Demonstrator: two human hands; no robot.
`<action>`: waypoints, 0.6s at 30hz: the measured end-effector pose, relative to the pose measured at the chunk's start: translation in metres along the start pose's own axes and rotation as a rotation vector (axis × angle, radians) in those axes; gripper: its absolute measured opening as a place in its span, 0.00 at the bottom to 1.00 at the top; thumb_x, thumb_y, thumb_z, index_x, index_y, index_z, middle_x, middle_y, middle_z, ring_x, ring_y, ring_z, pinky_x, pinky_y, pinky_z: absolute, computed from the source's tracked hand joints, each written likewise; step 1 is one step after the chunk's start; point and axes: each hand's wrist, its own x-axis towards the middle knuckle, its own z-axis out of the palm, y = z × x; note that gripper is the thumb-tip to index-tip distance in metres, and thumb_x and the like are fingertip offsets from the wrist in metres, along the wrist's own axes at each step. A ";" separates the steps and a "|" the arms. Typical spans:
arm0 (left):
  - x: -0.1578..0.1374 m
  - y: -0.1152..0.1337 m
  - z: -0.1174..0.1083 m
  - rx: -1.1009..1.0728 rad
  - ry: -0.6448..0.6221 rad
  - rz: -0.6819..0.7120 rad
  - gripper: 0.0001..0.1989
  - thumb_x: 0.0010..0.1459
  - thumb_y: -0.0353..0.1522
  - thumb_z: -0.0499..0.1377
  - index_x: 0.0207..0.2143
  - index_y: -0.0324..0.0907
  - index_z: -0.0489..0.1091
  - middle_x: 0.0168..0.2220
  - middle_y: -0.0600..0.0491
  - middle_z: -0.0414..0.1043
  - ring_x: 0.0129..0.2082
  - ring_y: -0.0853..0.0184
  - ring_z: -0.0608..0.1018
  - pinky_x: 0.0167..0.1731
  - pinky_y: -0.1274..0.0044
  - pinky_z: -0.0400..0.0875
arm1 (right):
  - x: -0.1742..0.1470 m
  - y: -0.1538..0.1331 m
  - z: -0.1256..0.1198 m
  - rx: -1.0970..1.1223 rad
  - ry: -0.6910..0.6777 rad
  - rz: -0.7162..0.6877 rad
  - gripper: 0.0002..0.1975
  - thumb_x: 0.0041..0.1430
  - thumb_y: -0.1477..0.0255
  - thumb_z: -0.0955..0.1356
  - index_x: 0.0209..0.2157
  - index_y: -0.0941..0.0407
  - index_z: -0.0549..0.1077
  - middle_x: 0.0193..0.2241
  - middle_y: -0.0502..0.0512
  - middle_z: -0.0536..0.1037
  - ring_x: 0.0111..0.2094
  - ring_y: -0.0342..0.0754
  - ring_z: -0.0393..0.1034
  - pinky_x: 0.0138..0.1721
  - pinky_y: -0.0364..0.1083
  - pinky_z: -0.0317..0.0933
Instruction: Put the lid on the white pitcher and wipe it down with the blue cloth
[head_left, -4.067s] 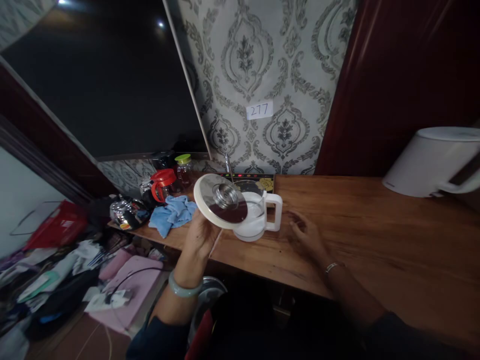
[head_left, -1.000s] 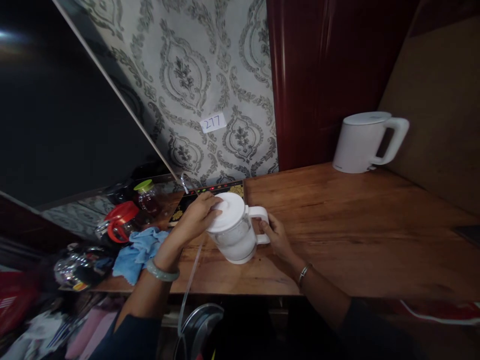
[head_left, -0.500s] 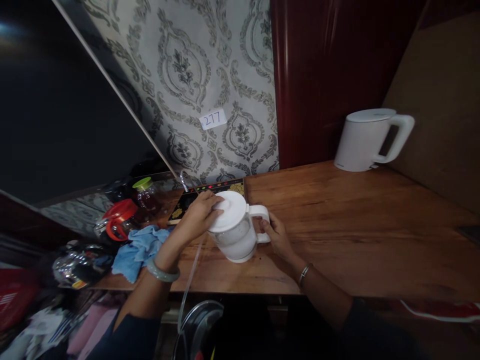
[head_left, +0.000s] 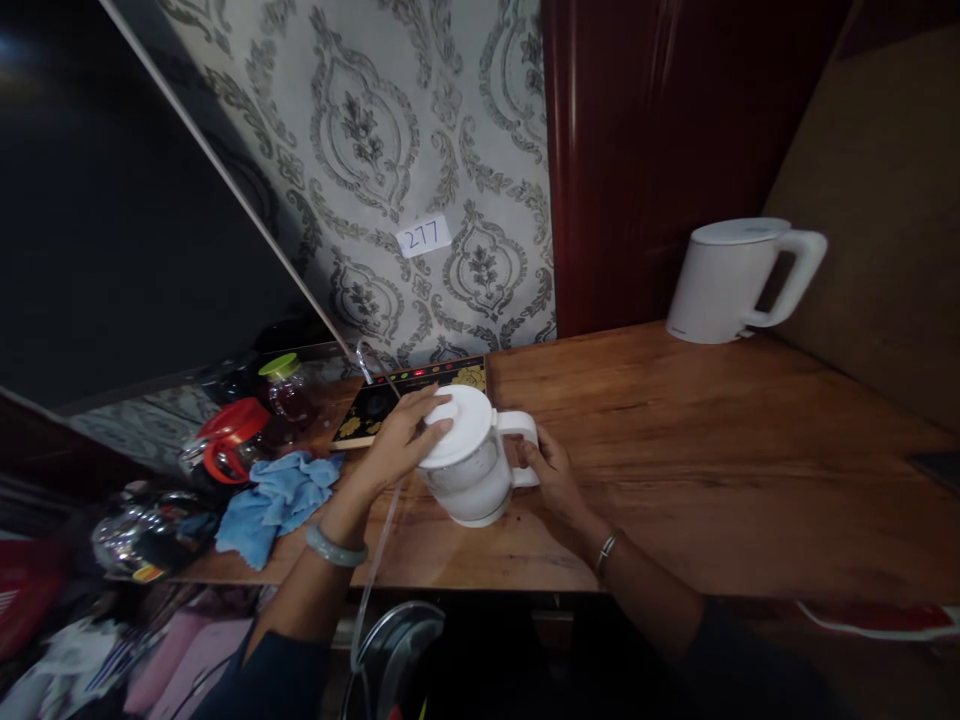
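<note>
A clear pitcher [head_left: 474, 492] with a white lid and white base stands upright near the front of the wooden counter. My right hand [head_left: 553, 470] is wrapped round its white handle [head_left: 517, 424] from the right. On top, my left hand [head_left: 405, 435] grips the knob of the white lid [head_left: 471, 425] between thumb and fingers; the lid sits on the pitcher. Behind my left hand lies a black and gold induction cooker [head_left: 367, 408] with small lit marks along its back edge.
A white electric kettle [head_left: 724, 285] stands at the back right. To the left are a blue cloth [head_left: 281, 500], a red-lidded glass pot [head_left: 229, 440], a green-lidded jar [head_left: 285, 390] and a shiny kettle [head_left: 142, 530]. A clear hose [head_left: 379, 555] hangs over the counter's front edge.
My left thumb and fingers have shifted slightly on the lid and its knob. The pitcher and my right hand have stayed in place; the view has turned a little.
</note>
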 end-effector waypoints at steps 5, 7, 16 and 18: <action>-0.002 0.005 0.002 0.000 0.033 -0.006 0.21 0.62 0.42 0.54 0.52 0.42 0.72 0.59 0.42 0.67 0.61 0.55 0.67 0.60 0.58 0.61 | 0.000 -0.002 0.000 -0.037 0.011 -0.015 0.19 0.58 0.54 0.66 0.41 0.55 0.73 0.28 0.52 0.73 0.29 0.48 0.65 0.28 0.44 0.59; -0.002 0.007 0.004 -0.005 0.040 -0.012 0.20 0.62 0.42 0.54 0.52 0.42 0.72 0.59 0.43 0.68 0.61 0.55 0.67 0.60 0.58 0.61 | 0.000 -0.003 0.000 -0.051 0.017 -0.021 0.19 0.58 0.54 0.66 0.41 0.55 0.74 0.28 0.52 0.73 0.30 0.48 0.66 0.28 0.45 0.59; -0.019 0.004 0.020 -0.235 0.355 -0.132 0.25 0.65 0.47 0.48 0.55 0.41 0.68 0.58 0.43 0.69 0.60 0.58 0.69 0.61 0.61 0.61 | 0.000 -0.003 0.000 -0.017 0.010 0.008 0.19 0.56 0.56 0.68 0.42 0.55 0.74 0.31 0.52 0.75 0.31 0.49 0.67 0.31 0.45 0.62; -0.027 0.004 0.030 -0.292 0.476 -0.160 0.28 0.66 0.48 0.45 0.61 0.43 0.61 0.62 0.44 0.63 0.62 0.59 0.66 0.62 0.62 0.60 | 0.001 -0.003 0.000 -0.057 0.006 0.005 0.18 0.55 0.58 0.69 0.41 0.56 0.75 0.31 0.52 0.76 0.31 0.49 0.67 0.32 0.45 0.62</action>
